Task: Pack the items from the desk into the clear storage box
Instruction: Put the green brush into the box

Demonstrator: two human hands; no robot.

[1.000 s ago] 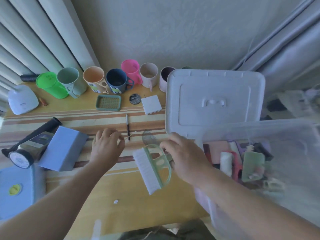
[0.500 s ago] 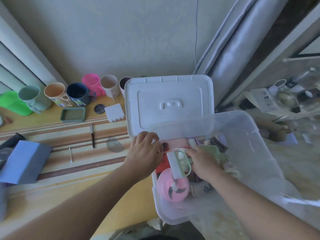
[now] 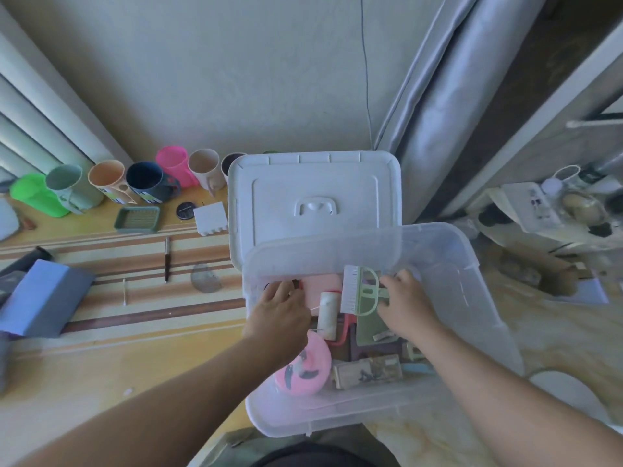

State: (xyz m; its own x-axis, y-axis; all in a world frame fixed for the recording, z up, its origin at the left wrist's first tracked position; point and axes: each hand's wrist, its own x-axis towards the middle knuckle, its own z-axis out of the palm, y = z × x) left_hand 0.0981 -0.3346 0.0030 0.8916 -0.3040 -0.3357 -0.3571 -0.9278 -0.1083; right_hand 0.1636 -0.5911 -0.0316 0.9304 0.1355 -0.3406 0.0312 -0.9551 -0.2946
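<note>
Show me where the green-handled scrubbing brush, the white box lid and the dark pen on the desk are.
Green-handled scrubbing brush (image 3: 352, 289): head view, on its white bristles.
White box lid (image 3: 315, 193): head view, on the flat panel above its handle.
Dark pen (image 3: 167, 259): head view, mid-barrel.

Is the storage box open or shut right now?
Open. The white lid is off, lying on the desk behind the clear box, and both hands reach inside among the packed items.

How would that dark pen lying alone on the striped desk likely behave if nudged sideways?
The dark pen looks slim and round, so it would probably roll across the desk. It seems rigid and light. Its narrow barrel lying flat may make it awkward to pinch.
</note>
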